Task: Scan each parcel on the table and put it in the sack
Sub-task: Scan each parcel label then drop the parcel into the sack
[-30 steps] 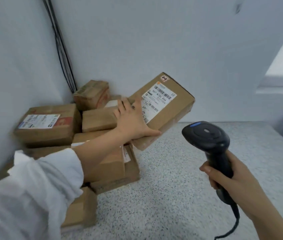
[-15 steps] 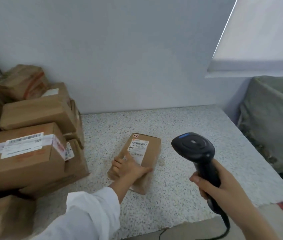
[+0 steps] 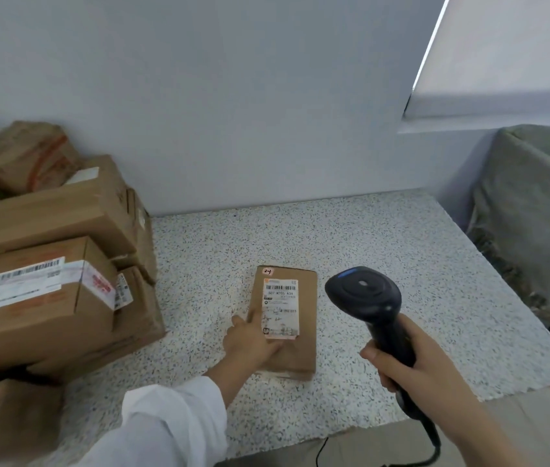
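A small brown cardboard parcel [image 3: 300, 318] lies flat on the speckled table [image 3: 384, 244], its white barcode label facing up. My left hand [image 3: 250, 342] rests on the parcel's near left corner, fingers lying over the left edge. My right hand [image 3: 411, 362] grips the handle of a black barcode scanner [image 3: 364, 298], whose head hovers just right of the parcel. The grey-green sack [image 3: 536, 210] hangs beyond the table's right edge.
Several brown parcels [image 3: 48, 264] are stacked against the wall at the table's left. A white wall runs along the back. The scanner's black cable [image 3: 431, 443] drops past the table's near edge.
My left hand carried the parcel from the stack down to the table and turned it straight, label up. The view swung right. The scanner stayed in my right hand.
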Tool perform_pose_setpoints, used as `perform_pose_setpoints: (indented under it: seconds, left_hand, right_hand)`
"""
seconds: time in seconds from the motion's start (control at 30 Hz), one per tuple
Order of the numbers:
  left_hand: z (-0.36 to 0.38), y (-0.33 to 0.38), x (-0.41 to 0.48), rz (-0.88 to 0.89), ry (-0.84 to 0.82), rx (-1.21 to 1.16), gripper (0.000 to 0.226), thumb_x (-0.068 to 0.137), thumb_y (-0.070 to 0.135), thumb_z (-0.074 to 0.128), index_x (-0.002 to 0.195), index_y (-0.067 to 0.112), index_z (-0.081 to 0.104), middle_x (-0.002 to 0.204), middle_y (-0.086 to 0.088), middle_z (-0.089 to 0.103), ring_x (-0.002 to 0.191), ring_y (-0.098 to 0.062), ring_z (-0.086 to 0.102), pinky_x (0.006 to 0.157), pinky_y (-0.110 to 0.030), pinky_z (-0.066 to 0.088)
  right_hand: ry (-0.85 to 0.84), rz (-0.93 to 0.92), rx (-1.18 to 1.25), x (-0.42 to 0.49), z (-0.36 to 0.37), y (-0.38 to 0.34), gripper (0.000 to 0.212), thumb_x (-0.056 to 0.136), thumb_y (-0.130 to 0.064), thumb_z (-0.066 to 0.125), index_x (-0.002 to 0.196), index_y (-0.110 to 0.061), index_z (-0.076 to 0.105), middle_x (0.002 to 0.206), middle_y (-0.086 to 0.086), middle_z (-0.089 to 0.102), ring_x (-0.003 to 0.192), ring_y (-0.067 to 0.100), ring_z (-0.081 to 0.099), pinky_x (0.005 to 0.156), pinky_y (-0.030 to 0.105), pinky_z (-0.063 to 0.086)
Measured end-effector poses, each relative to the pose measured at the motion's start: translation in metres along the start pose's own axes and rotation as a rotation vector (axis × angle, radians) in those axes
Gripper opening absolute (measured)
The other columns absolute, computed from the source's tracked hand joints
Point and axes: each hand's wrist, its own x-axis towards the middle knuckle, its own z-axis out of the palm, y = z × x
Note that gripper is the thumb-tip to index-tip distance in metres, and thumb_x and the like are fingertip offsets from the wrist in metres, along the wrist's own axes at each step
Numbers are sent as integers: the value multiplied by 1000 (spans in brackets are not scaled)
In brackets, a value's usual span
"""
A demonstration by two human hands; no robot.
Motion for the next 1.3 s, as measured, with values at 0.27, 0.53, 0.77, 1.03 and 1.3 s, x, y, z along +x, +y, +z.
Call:
perform_pose_setpoints:
  seconds: [0.27,0.53,0.77,1.03,1.3]
  left_hand:
    - [40,33,-18,100,-165,-373,102,86,35,65,149,24,-14,131,-15,53,111,-30,58,92,-40,51]
    - [52,38,-29,192,-210,-354,109,87,38,64,144,24,-27,130,-14,53,110,-27,57,94,-41,49]
    - [52,37,-29,192,-188,-325,109,87,41,63,144,25,-29,127,-14,55,103,-27,60,89,-42,52]
    - [51,38,-28,204,-195,-306,109,88,39,63,143,24,-30,131,-15,53,106,-28,59,91,-44,50]
    - [51,39,-28,200,-199,-298,110,88,38,63,143,24,-31,129,-15,55,99,-27,62,85,-42,54]
  right_hand:
    - [-59,16,1,-8,-4,7,15,82,-4,67,87,-11,55,52,-5,52,44,9,47,48,17,41]
    - [-122,37,-101,-18,-15,16,17,82,-9,68,93,-18,58,48,-8,50,43,8,48,49,18,42]
    - [-115,24,-90,-22,-15,18,15,82,-9,68,86,-19,57,51,-8,51,46,9,48,49,21,42]
    - [-125,43,-78,-24,-17,21,14,83,-8,66,85,-16,55,46,-8,49,43,8,46,47,20,40]
    - [-128,53,-55,-25,-19,25,15,82,-17,69,91,-16,57,50,-7,49,46,11,48,51,22,41]
